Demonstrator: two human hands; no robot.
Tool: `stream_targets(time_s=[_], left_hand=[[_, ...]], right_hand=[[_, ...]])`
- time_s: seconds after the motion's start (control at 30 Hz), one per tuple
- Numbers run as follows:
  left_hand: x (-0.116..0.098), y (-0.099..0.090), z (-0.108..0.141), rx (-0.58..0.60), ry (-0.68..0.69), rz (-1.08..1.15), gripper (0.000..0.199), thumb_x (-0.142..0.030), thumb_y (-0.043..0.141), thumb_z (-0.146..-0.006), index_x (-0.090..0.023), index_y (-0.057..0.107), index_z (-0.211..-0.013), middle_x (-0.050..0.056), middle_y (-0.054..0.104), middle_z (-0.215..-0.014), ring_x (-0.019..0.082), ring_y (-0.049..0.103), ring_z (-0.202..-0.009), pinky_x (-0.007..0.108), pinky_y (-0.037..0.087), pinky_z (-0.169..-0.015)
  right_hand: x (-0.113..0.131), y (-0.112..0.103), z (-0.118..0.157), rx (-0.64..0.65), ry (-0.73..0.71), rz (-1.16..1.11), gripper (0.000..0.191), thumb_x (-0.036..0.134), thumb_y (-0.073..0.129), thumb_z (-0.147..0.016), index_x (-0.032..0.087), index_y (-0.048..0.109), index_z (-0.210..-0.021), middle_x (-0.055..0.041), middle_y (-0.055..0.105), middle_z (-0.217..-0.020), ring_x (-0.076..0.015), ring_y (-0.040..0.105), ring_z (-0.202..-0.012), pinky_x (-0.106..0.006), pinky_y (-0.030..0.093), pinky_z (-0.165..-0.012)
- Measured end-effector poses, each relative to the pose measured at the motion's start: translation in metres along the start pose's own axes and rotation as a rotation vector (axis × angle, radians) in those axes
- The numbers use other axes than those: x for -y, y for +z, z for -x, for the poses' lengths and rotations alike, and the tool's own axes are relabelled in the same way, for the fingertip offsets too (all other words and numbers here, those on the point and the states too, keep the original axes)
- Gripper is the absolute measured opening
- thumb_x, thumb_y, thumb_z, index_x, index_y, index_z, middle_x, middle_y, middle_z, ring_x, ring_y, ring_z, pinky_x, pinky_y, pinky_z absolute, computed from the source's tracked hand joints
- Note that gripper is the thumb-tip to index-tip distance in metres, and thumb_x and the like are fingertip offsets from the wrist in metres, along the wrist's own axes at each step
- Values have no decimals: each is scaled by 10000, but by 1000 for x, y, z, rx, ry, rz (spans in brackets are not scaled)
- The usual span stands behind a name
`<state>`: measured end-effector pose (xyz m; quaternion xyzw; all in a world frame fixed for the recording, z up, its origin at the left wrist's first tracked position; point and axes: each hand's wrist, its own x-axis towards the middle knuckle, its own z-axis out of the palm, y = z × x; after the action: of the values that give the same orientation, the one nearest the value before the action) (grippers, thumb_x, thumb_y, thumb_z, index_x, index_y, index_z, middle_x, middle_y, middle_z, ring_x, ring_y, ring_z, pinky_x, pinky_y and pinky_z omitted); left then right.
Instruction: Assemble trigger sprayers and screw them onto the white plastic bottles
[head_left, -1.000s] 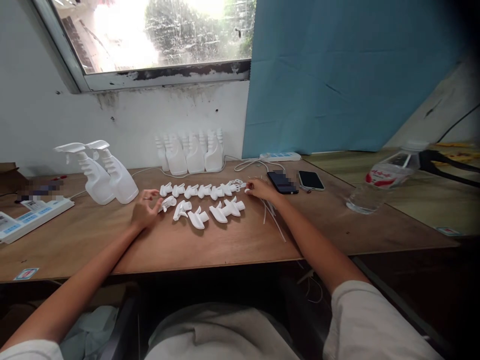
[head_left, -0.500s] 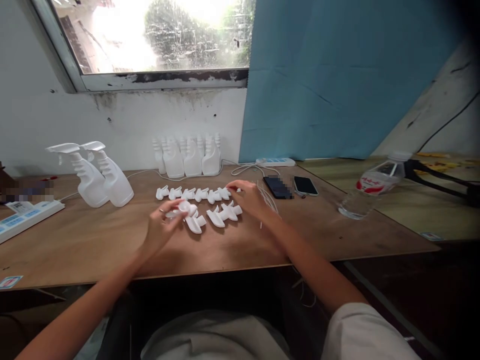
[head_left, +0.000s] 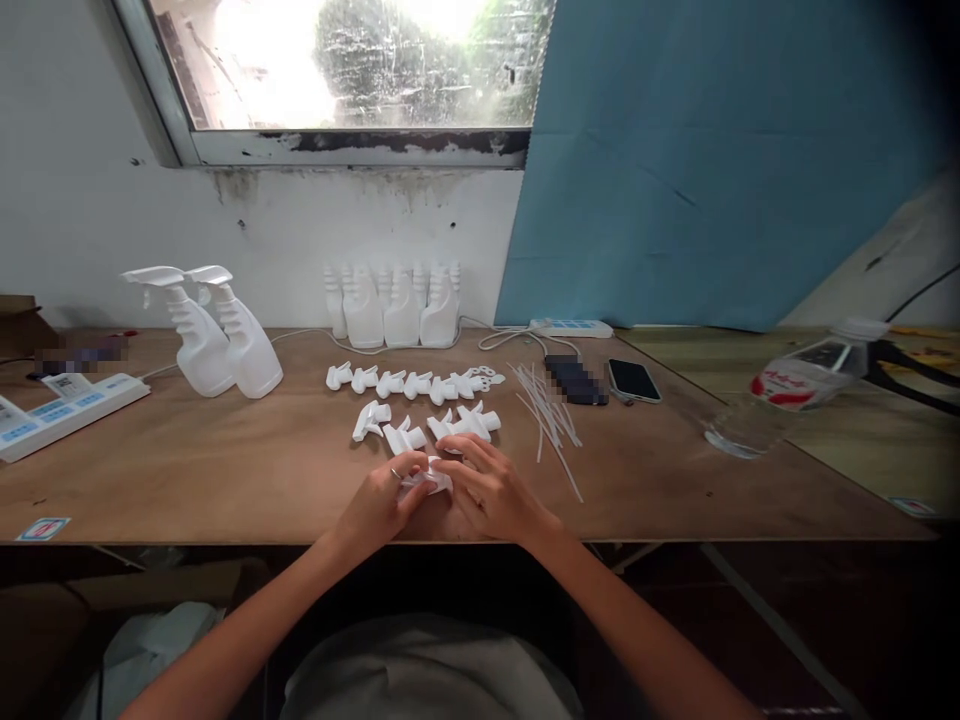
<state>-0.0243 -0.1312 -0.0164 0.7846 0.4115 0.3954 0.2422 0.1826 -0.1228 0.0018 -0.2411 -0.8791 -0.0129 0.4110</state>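
Observation:
Close to the table's front edge, my left hand (head_left: 384,500) pinches a white trigger spray head (head_left: 433,480) between thumb and fingers. My right hand (head_left: 491,488) meets it from the other side, fingers curled and pressed together at the spray head. Whatever sits in the right fingertips is hidden. Just beyond the hands lie more loose spray heads (head_left: 405,437), and one lone spray head (head_left: 371,420) is on the left. Further back runs a row of white trigger heads (head_left: 391,384), with small flat white pieces (head_left: 491,377) at its right end.
Thin white tubes (head_left: 551,415) lie right of the hands, near two phones (head_left: 634,380). A water bottle (head_left: 795,390) stands further right. White bottles (head_left: 401,310) line the wall. Two assembled spray bottles (head_left: 251,350) and a power strip (head_left: 75,410) are left.
My right hand has come back from the row's right end to the spray head in my left hand. Both hands are now together near the front edge. The camera view has shifted slightly.

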Motion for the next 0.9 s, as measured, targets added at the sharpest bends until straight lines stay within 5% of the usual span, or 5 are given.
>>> stream_targets(time_s=[0.2,0.6,0.77,0.9], left_hand=[[-3,-1,2,44,115,-100,189,-296,485,-951,-260,564,-1119,44,672,-1101,174,666,-942,281,524,-826],[-10,-3,2,77,172,-134,172,-258,511,-947,-244,604,-1090,42,687,-1121,168,663,-981,278,519,-872],[-6,-4,0,51,136,-90,159,-306,538,-936,-242,621,-1055,34,696,-1082,163,675,-930,273,532,-844],[-3,-3,-1,48,145,-107,157,-304,528,-944,-236,616,-1056,35,693,-1090,157,673,-927,258,524,-834]], right_hand=[[1,-1,4,-38,51,-144,266,91,450,-886,232,605,-1050,-98,669,-1082,-217,640,-970,-384,539,-834],[0,-4,0,89,-31,52,317,104,426,-917,242,627,-1120,-68,685,-1096,-242,586,-1067,-435,495,-883],[2,0,2,56,1,149,314,91,434,-901,237,633,-1096,-62,652,-1223,-272,490,-1239,-509,406,-1005],[14,12,3,-9,90,307,305,55,434,-857,178,609,-1074,-107,466,-1471,-310,332,-1391,-583,237,-1126]])
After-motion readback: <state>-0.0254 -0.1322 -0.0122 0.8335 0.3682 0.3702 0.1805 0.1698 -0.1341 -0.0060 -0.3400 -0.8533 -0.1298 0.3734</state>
